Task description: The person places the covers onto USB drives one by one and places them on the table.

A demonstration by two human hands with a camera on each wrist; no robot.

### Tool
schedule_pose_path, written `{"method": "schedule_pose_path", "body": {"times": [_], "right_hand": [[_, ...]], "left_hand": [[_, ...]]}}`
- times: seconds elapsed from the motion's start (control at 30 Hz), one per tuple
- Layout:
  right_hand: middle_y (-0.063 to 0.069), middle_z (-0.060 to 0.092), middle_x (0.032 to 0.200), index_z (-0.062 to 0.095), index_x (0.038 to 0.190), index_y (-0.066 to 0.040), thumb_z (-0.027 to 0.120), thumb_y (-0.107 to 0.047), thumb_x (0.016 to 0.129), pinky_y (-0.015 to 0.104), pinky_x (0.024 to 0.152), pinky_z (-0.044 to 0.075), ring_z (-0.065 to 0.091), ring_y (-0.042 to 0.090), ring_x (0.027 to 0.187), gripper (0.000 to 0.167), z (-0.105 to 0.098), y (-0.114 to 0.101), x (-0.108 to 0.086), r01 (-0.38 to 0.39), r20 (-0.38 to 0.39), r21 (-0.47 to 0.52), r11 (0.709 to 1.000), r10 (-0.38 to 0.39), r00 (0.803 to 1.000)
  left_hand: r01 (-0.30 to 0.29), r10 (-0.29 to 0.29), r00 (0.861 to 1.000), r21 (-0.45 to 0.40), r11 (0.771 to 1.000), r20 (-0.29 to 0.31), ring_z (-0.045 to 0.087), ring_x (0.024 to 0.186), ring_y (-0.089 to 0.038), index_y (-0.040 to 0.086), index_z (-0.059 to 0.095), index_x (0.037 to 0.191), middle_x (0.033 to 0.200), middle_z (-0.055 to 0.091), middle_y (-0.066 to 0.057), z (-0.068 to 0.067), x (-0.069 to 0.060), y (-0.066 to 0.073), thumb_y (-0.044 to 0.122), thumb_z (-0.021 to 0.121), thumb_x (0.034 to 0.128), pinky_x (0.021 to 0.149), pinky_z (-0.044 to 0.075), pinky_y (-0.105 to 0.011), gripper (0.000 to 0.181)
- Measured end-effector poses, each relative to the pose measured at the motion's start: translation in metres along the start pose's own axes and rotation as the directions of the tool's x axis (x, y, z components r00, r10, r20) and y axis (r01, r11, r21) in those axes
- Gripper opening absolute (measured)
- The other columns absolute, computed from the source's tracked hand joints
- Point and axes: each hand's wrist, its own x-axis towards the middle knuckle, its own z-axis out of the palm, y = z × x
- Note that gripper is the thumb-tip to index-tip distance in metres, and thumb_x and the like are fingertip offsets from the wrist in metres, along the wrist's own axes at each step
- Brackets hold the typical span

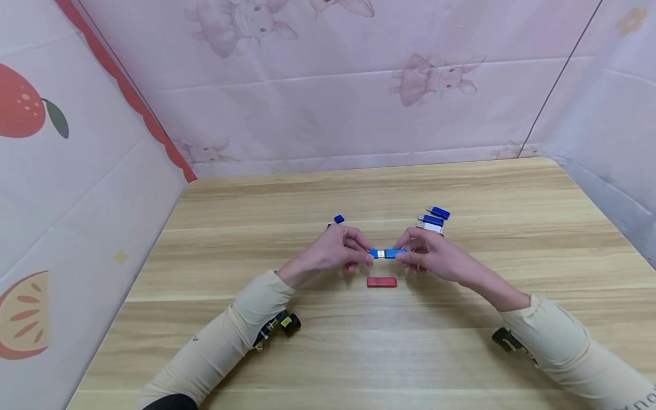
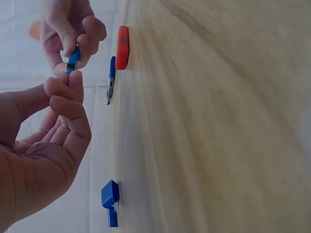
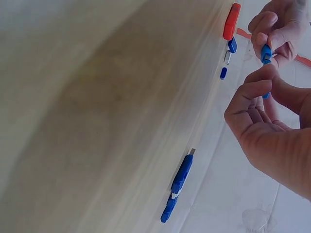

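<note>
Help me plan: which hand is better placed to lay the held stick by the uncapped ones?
Probably the right hand: it's nearer the uncapped sticks, though the left hand also pinches the held stick.

A pinkish backdrop (image 1: 333,125) printed with rabbits (image 1: 417,80) stood behind the wood-grain counter (image 1: 359,364). At the left, a red scalloped border (image 1: 124,89) edged a white panel (image 1: 102,193) bearing a red fruit (image 1: 20,105) and a fruit slice (image 1: 25,316).

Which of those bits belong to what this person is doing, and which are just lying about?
In hand:
bright-blue USB stick, its connector showing midway
left hand and right hand, pinching its ends

Lying about, though perhaps part of the same job:
red stick
two dark-blue USB sticks
whitish stick beside them
small dark-blue piece, maybe a cap
</note>
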Motion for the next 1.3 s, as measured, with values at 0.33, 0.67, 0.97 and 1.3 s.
{"method": "schedule_pose_path", "body": {"times": [0.33,0.67,0.97,1.3], "right_hand": [[0.016,0.070,0.088,0.062,0.115,0.001,0.064,-0.011,0.105,0.028,0.062,0.051,0.062,0.020,0.071,0.016,0.004,0.000,0.002,0.006,0.009,0.008,1.000,-0.006,1.000],[0.017,0.067,0.083,0.064,0.112,0.003,0.063,-0.007,0.105,0.025,0.057,0.047,0.056,0.019,0.066,0.013,0.008,-0.002,0.008,0.012,-0.014,-0.029,1.000,-0.013,1.000],[0.017,0.068,0.082,0.064,0.112,0.005,0.064,-0.007,0.104,0.025,0.057,0.049,0.057,0.017,0.065,0.014,0.008,-0.017,0.007,0.022,-0.027,-0.042,0.999,-0.024,0.999],[0.016,0.068,0.081,0.064,0.112,0.005,0.064,-0.005,0.104,0.027,0.058,0.051,0.059,0.018,0.065,0.013,0.008,-0.015,0.003,0.012,-0.054,-0.002,1.000,-0.013,0.998]], "left_hand": [[-0.021,0.021,1.000,-0.011,1.000,0.008,0.061,0.056,-0.012,-0.003,0.069,0.106,0.090,0.081,-0.015,0.004,0.002,0.002,-0.001,0.072,0.0968,0.057,0.050,-0.024,0.010],[-0.021,0.021,1.000,-0.004,1.000,-0.009,0.063,0.058,-0.011,-0.004,0.070,0.108,0.091,0.080,-0.018,0.006,0.003,0.003,-0.001,0.072,0.0967,0.058,0.051,-0.023,0.012],[-0.036,0.034,0.999,-0.043,0.998,-0.028,0.063,0.057,-0.012,-0.004,0.071,0.108,0.086,0.080,-0.012,0.002,-0.003,0.007,0.001,0.075,0.0951,0.059,0.052,-0.024,0.014],[-0.051,0.050,0.998,-0.039,0.998,-0.030,0.063,0.056,-0.011,-0.004,0.073,0.106,0.086,0.080,-0.013,0.003,-0.003,0.014,0.001,0.076,0.0946,0.057,0.049,-0.022,0.013]]}}
